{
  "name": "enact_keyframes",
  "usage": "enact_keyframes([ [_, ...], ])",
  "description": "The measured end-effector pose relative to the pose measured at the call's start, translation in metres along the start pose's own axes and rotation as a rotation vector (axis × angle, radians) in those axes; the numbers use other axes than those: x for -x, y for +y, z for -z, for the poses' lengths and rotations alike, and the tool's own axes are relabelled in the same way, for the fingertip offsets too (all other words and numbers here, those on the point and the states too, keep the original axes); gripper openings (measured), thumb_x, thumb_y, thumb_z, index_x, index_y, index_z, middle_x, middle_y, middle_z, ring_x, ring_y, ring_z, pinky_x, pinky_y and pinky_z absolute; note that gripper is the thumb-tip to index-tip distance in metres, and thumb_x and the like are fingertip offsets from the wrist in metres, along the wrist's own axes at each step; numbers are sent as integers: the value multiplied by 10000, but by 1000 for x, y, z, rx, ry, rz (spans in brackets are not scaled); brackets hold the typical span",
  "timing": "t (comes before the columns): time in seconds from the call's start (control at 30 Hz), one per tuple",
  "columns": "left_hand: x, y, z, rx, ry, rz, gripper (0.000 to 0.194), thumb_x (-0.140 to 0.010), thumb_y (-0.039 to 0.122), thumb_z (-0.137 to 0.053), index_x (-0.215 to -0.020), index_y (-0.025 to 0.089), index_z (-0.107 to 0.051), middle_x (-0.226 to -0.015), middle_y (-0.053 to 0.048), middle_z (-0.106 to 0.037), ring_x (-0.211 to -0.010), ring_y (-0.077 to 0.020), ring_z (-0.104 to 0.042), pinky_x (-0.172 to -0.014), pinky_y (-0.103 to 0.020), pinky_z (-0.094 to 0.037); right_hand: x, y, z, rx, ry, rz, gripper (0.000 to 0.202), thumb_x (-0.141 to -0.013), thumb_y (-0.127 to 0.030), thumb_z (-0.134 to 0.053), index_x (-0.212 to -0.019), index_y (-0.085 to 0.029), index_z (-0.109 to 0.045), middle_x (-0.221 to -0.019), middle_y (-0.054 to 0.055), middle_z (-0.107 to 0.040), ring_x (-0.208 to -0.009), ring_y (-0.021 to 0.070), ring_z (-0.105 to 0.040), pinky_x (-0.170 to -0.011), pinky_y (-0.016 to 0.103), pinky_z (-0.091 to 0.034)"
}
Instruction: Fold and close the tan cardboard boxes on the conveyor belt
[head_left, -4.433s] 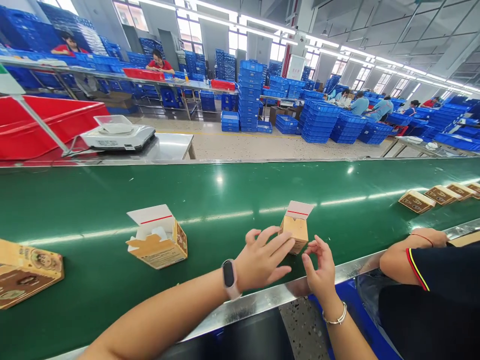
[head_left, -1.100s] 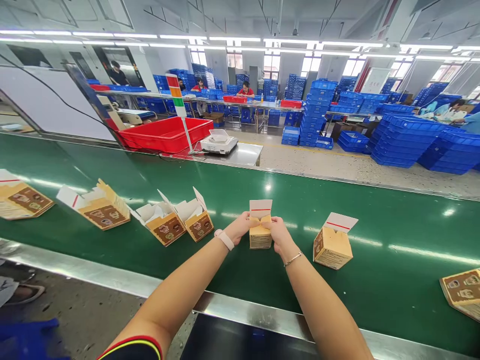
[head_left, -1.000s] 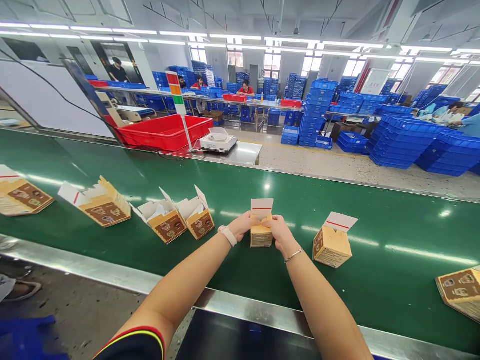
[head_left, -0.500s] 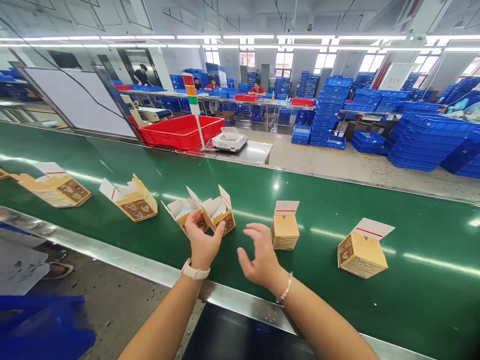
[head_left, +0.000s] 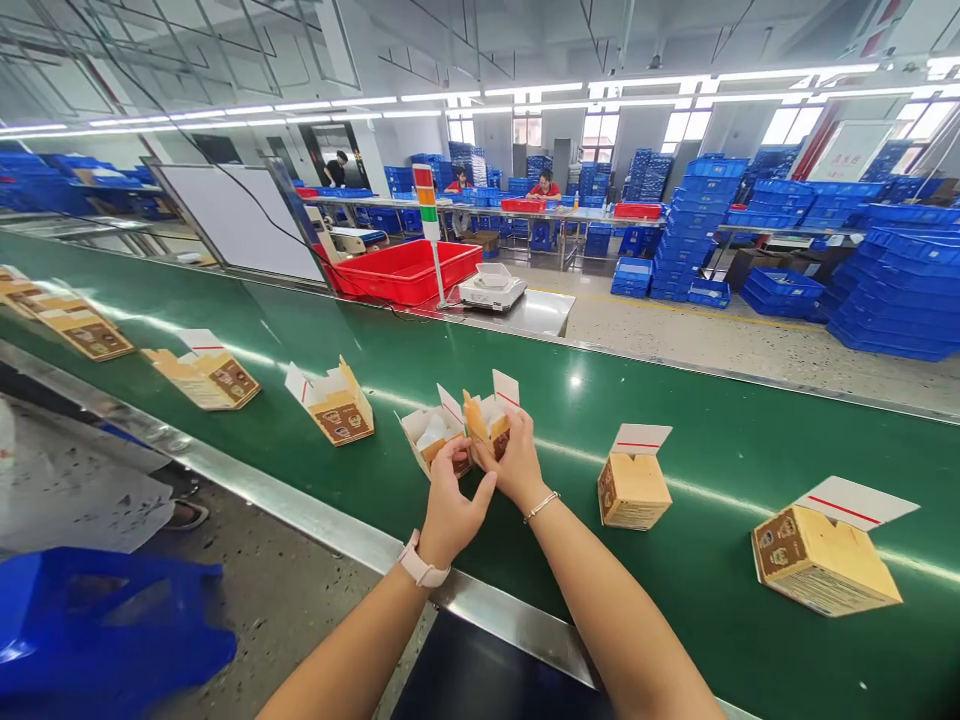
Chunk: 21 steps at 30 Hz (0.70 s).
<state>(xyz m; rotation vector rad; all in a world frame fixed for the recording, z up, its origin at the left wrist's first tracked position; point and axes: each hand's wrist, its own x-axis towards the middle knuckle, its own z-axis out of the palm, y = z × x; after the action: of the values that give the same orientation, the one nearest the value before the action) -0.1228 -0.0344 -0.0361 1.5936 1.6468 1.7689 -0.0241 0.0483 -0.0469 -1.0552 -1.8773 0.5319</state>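
Observation:
Several small printed cartons stand on a green conveyor belt (head_left: 720,470). My right hand (head_left: 517,455) is closed round an open carton (head_left: 491,415) near the middle, its thumb at the near side and fingers on the right side. Just left of it, my left hand (head_left: 457,505) touches the near right edge of another open carton (head_left: 433,430) with its fingertips, thumb apart. White material shows inside that left carton. Further right, two cartons (head_left: 636,490) (head_left: 825,560) have their tops folded in and a white flap with a red line standing up.
More open cartons (head_left: 341,415) (head_left: 217,380) lie along the belt to the left. Beyond the belt are a red bin (head_left: 405,275), a white scale (head_left: 491,290), a signal light (head_left: 426,205) and stacked blue crates (head_left: 690,225). A blue stool (head_left: 112,630) stands lower left. People sit further back.
My right hand has moved left onto the open carton and closed round it. My left hand is lower against the neighbouring carton. The view has shifted, and the cartons appear further right.

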Motion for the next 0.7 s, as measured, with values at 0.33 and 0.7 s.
enact_keyframes([
  [0.33,26,29,-7,113,-437,-232,373,-870,318,-550,-1233,235,-564,-1254,-123,-607,-1216,-289,-520,-974,-458,-441,83,10,127,-165,-287,263,571,-942,-424,-558,-1462,-289,-363,-1391,114,-358,-1270,256,-443,-1051,412,-425],
  [0.7,15,51,-51,306,-430,311,287,-682,237,-695,-931,201,-558,-1008,-80,-619,-976,-243,-581,-826,-379,-473,96,-19,118,-531,261,-514,387,-687,-460,-694,-955,-219,-552,-987,64,-596,-953,254,-593,-871,416,-507],
])
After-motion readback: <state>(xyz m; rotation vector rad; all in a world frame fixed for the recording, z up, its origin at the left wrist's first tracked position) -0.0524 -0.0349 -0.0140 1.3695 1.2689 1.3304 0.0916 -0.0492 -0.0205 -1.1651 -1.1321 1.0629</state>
